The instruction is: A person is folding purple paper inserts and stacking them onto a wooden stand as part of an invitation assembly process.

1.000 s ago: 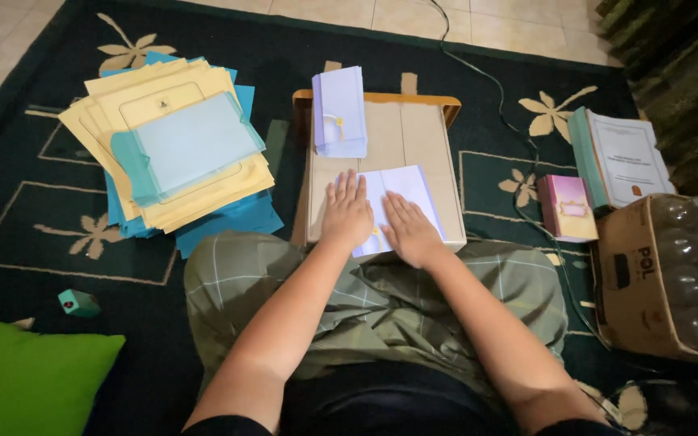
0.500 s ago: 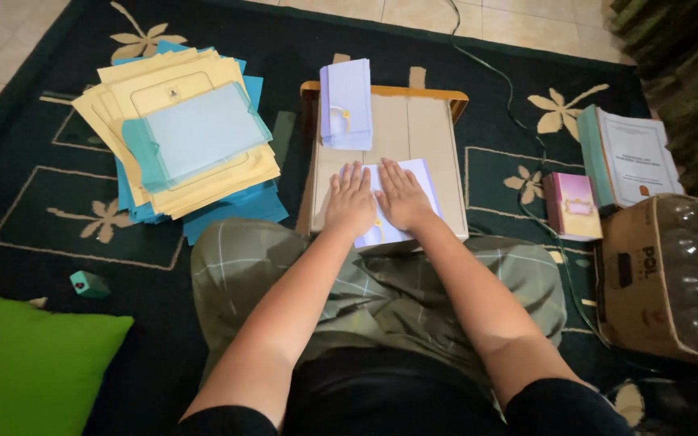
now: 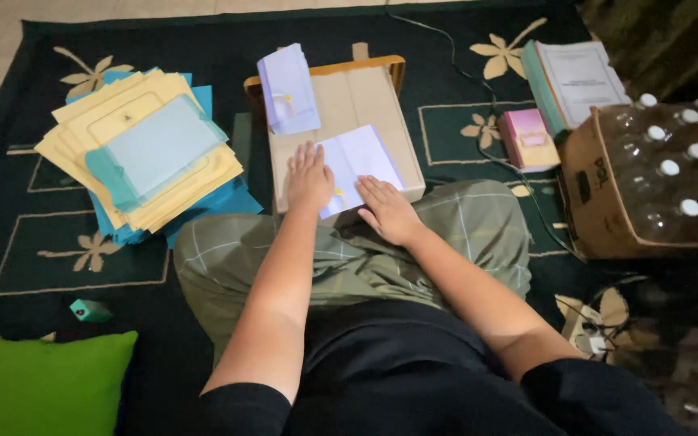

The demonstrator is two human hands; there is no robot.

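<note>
Lavender folded sheet (image 3: 361, 161) lay on low cardboard-topped counter (image 3: 365, 101), near edge. Left hand (image 3: 309, 176) flat, fingers spread, pressed sheet's left edge; right hand (image 3: 387, 209) flat at lower corner; neither grip closed. Step judged: creasing fold. Next move needed firm sweep along crease.

Black short-sleeve top, bare forearms, green plaid trousers w/ thin pale lines.

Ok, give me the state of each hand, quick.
Left hand: open, flat on the white sheet.
Right hand: open, flat on the sheet's near edge.
</note>
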